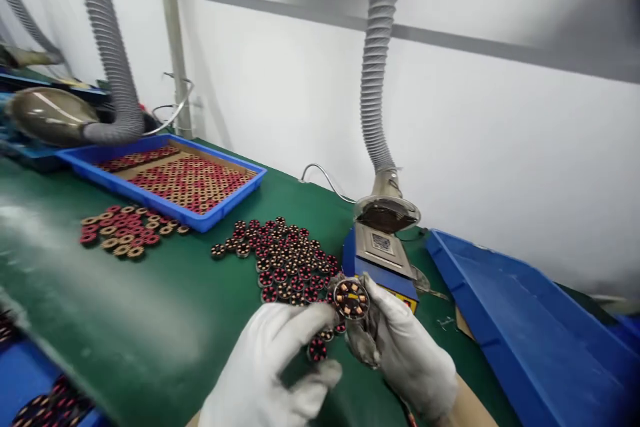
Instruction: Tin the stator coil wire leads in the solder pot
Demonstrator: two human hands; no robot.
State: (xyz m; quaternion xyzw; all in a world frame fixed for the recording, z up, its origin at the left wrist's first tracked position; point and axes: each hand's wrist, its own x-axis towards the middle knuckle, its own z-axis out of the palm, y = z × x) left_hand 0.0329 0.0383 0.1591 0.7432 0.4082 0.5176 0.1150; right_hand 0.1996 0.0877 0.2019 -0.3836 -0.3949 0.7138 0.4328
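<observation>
A small round motor stator (351, 299) with copper windings and a dark ring is held up in front of me, its face towards the camera. My right hand (413, 350), in a white glove with grey-stained fingertips, grips it from the right with thumb and fingers. From the left, my left hand (280, 360), gloved too, has its upper fingers closed at the stator's edge; its lower fingers are curled away from it. Just behind the hands lies a spread of similar stators (290, 257) with red or copper windings, partly hidden by my left hand.
A blue machine with a metal top (383, 247) stands under an extraction hood (387, 210). An angled blue tray (520, 300) is on the right. Further left are a blue tray of parts (200, 219) and loose rings (120, 233). Another blue bin (25, 367) is at lower left.
</observation>
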